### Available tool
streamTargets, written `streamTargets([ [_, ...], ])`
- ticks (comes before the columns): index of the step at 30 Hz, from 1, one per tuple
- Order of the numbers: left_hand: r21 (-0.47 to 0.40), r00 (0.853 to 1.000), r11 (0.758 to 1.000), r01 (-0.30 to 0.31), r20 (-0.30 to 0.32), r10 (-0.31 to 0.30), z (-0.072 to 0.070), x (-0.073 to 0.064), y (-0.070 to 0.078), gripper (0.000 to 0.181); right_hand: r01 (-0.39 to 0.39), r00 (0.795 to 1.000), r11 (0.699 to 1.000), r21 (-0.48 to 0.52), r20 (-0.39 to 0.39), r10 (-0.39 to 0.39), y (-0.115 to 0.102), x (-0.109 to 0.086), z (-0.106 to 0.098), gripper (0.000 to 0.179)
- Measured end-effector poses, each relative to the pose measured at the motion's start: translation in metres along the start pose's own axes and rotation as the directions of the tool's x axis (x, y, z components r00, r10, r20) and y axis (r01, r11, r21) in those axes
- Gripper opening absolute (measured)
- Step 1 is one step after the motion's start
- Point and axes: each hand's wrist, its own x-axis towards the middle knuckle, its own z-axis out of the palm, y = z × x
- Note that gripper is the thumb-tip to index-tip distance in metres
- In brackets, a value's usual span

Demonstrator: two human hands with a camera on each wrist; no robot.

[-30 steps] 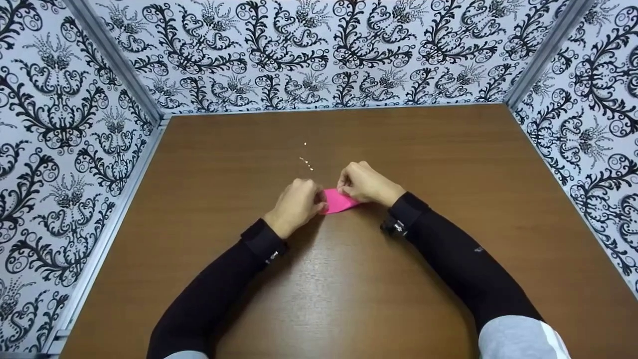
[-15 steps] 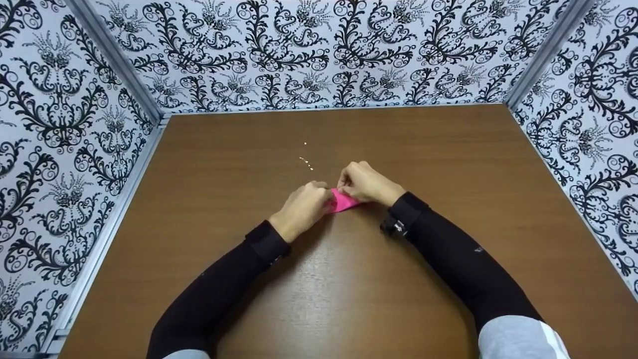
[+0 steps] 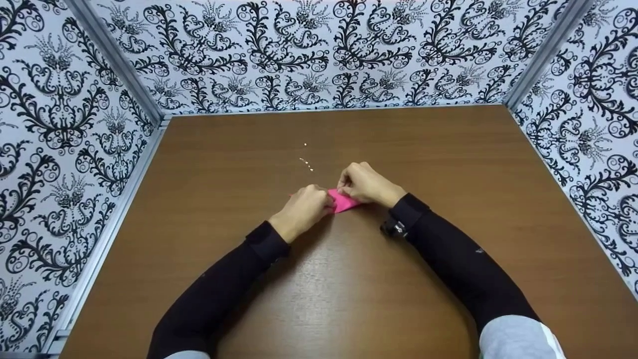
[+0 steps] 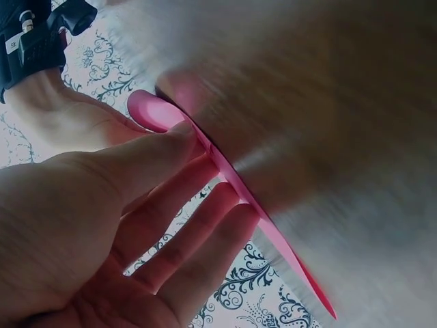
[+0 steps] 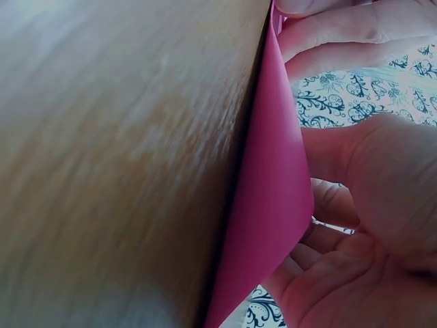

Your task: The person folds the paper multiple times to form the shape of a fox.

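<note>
A folded sheet of pink paper [image 3: 344, 201] lies on the brown wooden table, partly covered by both hands. At its left part, my left hand [image 3: 303, 208] has its thumb and curled fingertips low on the sheet. In the left wrist view, a loop of the pink paper [image 4: 153, 111] rises beyond that thumb, and a thin end runs along the tabletop. My right hand [image 3: 366, 182] pinches the far edge on the right side. Seen from the right wrist, the pink paper [image 5: 276, 178] stands up from the wood as a curved flap, its raised edge at the thumb and fingers.
Several small pale bits [image 3: 306, 163] are scattered on the table [image 3: 423, 144] beyond the hands. Black-and-white patterned walls [image 3: 319, 55] with grey metal corner posts enclose the back and sides. A small camera [image 3: 394, 227] hangs under the right wrist.
My left hand has slid a little to the right along the pink paper, covering more of it, and a bit of pink now shows behind that hand. The right hand has stayed in place.
</note>
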Motion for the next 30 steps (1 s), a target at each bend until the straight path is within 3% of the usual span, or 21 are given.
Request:
streamTargets([
  [14, -0.01, 1.0, 1.0, 0.002, 0.011, -0.002, 0.001, 0.002, -0.001, 0.018, 0.003, 0.999, 0.999, 0.041, -0.034, -0.001, 0.003, -0.004, 0.001, 0.006],
  [25, 0.007, 0.999, 0.999, -0.036, -0.023, 0.036, 0.001, 0.0, -0.004, 0.012, 0.016, 0.995, 0.995, 0.099, -0.103, -0.006, -0.003, -0.018, -0.019, 0.01],
  [30, 0.0, 0.999, 0.999, -0.039, -0.021, 0.039, 0.001, -0.001, -0.005, 0.01, 0.036, 0.996, 0.996, 0.082, -0.086, -0.029, -0.01, -0.025, -0.022, 0.006],
])
